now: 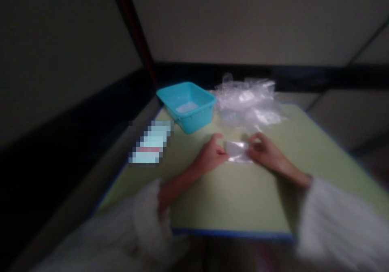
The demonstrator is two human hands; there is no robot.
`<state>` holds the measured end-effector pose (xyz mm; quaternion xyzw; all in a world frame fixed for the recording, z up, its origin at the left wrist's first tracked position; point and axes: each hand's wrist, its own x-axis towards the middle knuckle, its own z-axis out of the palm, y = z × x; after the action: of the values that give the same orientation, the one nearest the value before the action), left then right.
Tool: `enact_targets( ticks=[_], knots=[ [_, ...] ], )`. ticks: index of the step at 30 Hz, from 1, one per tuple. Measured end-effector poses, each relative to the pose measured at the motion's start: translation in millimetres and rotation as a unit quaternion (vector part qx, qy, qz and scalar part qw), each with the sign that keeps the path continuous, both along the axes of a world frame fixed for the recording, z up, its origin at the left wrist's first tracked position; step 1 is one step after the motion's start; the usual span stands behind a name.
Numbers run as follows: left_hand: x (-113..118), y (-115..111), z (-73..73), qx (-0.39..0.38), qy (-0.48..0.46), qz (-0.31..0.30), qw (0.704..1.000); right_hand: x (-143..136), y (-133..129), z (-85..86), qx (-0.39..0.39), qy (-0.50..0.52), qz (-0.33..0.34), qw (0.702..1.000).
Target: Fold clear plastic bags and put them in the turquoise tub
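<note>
A small, shiny clear plastic bag (pixel 238 151) lies flat on the pale yellow-green table (pixel 231 199), between my two hands. At its left end is my left hand (pixel 211 152), the thumb tip at the bag's lower corner. The index finger of that hand is curved and raised, well apart from the thumb. My right hand (pixel 263 152) has its fingers closed on the bag's right end. Blur hides the exact fingertip contact and whatever may be inside the bag.
A turquoise plastic basket (pixel 199 118) stands at the back left, with a whitish flat item (pixel 187 107) inside. To its right is a heap of clear plastic bags (pixel 251 102). A pixelated, bright phone-like rectangle (pixel 152 142) lies at the left edge. Walls rise behind and left.
</note>
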<state>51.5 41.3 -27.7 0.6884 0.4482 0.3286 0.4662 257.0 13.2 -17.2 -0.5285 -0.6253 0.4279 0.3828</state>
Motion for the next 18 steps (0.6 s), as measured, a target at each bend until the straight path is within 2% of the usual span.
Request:
enact_targets(
  ticks=[5, 14, 16, 18],
  knots=[
    [-1, 0, -0.6, 0.000, -0.007, -0.012, 1.000, 0, 1, -1.4, 0.003, -0.007, -0.014, 1.000],
    [1, 0, -2.5, 0.026, 0.015, 0.003, 1.000, -2, 0, 0.3, 0.020, -0.013, -0.038, 0.999],
    [1, 1, -4.3, 0.027, 0.013, 0.002, 1.000, -1, -2, 3.6, 0.048, -0.037, -0.054, 0.997],
    [1, 2, -6.1, 0.026, 0.008, 0.000, 1.000, 0, -5, 8.7, 0.115, -0.091, -0.072, 0.987]
  ],
)
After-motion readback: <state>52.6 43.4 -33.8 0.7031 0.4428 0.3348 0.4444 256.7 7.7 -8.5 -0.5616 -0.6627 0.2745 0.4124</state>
